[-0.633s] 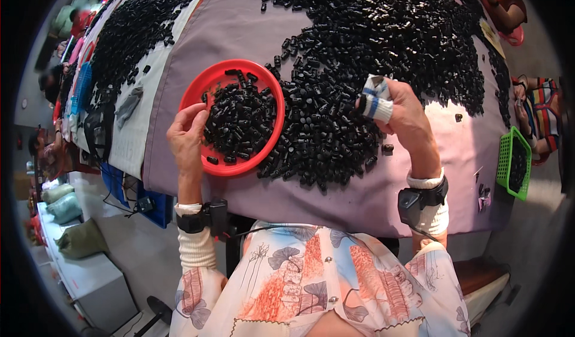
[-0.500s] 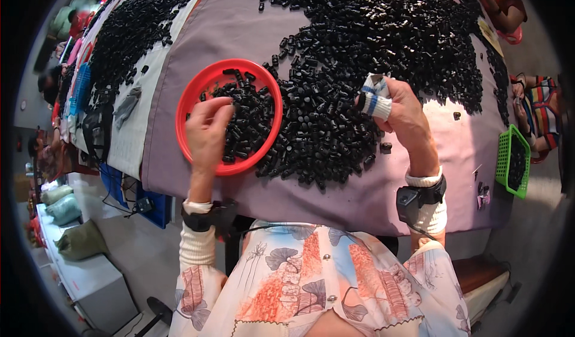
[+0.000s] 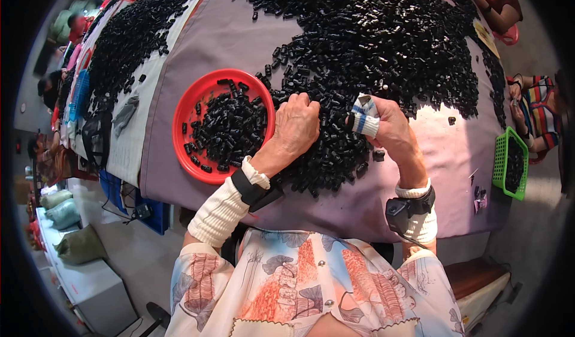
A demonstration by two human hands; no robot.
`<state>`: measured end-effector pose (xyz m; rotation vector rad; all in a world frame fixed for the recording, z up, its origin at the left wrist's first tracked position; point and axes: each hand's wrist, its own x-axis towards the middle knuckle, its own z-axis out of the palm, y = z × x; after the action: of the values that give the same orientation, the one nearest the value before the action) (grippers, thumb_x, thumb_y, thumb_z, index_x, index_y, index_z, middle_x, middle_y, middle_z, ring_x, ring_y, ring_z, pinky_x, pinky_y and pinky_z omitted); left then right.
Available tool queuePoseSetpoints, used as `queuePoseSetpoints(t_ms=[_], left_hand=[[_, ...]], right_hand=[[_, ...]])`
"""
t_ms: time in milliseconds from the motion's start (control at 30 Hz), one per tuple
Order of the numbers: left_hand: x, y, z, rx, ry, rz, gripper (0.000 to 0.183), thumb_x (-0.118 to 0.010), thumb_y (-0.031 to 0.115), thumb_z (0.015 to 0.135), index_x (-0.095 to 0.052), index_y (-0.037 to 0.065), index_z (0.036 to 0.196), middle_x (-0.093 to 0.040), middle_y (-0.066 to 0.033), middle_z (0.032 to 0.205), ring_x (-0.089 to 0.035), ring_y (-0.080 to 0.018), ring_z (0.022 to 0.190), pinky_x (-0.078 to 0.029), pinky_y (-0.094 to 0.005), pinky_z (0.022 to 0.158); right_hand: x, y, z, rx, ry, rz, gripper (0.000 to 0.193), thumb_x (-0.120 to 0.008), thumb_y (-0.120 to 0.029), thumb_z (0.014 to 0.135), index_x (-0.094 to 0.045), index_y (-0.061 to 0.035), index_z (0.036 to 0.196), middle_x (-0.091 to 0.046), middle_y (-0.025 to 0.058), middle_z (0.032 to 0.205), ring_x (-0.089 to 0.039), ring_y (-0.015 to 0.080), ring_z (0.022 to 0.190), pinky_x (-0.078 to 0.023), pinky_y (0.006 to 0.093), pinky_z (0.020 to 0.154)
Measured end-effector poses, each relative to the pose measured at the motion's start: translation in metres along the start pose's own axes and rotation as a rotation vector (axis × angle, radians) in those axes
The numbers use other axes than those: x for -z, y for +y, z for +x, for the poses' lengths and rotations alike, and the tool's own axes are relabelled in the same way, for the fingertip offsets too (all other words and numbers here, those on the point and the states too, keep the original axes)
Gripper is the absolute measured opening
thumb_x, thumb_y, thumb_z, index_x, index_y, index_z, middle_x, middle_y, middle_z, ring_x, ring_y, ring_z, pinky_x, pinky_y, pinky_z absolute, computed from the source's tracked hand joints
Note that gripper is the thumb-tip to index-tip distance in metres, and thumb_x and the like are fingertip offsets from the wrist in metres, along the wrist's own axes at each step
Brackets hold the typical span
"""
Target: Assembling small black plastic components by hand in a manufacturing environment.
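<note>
Glossy black cylindrical pieces (image 3: 383, 43) lie heaped on smooth mauve cloth (image 3: 236, 37) and in a round red plastic tray (image 3: 178, 127), long axes pointing every way. The right hand (image 3: 392, 127) grips folded white blue-striped fabric (image 3: 366, 118) at the heap's near edge; the left hand (image 3: 297, 124) covers pieces, its grip impossible to tell

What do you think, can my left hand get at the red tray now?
Probably yes: your left hand is just right of the red tray, over the black pieces, and nothing seems to block the way.
</note>
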<state>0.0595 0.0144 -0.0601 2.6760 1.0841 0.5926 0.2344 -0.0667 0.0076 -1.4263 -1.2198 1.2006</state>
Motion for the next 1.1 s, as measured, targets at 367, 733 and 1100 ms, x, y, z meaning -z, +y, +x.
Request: queuePoseSetpoints(t_ms=[367,733,1100], left_hand=[[0.064,-0.004,-0.004,0.599,-0.063,-1.733,0.022,-0.057,0.006,0.085,-0.059,-0.002,0.106,-0.059,-0.0026,0.079,-0.058,-0.0098,0.068,-0.051,-0.0256,0.066],[0.098,-0.001,-0.031,0.412,0.022,-2.267,0.026,-0.052,0.008,0.09,-0.053,-0.001,0.114,-0.06,-0.0098,0.091,-0.06,-0.0147,0.079,-0.051,-0.0302,0.075],[0.097,-0.003,-0.035,0.391,0.003,-2.368,0.022,-0.05,0.008,0.09,-0.054,-0.002,0.11,-0.062,-0.0104,0.093,-0.061,-0.015,0.083,-0.051,-0.0297,0.073]], right_hand=[[-0.014,-0.023,0.004,-0.005,-0.085,0.066,0.014,-0.066,-0.015,0.078,-0.06,-0.0044,0.084,-0.051,-0.0079,0.065,-0.041,0.002,0.061,-0.035,0.0207,0.052],[-0.056,-0.046,0.025,0.215,-0.209,-0.179,0.037,-0.073,-0.032,0.069,-0.055,-0.0012,0.077,-0.052,0.0033,0.06,-0.045,0.0108,0.054,-0.039,0.0284,0.051],[-0.063,-0.059,0.024,0.221,-0.213,-0.263,0.041,-0.073,-0.036,0.069,-0.053,-0.0005,0.075,-0.052,0.0052,0.059,-0.046,0.0131,0.053,-0.04,0.0297,0.051]])
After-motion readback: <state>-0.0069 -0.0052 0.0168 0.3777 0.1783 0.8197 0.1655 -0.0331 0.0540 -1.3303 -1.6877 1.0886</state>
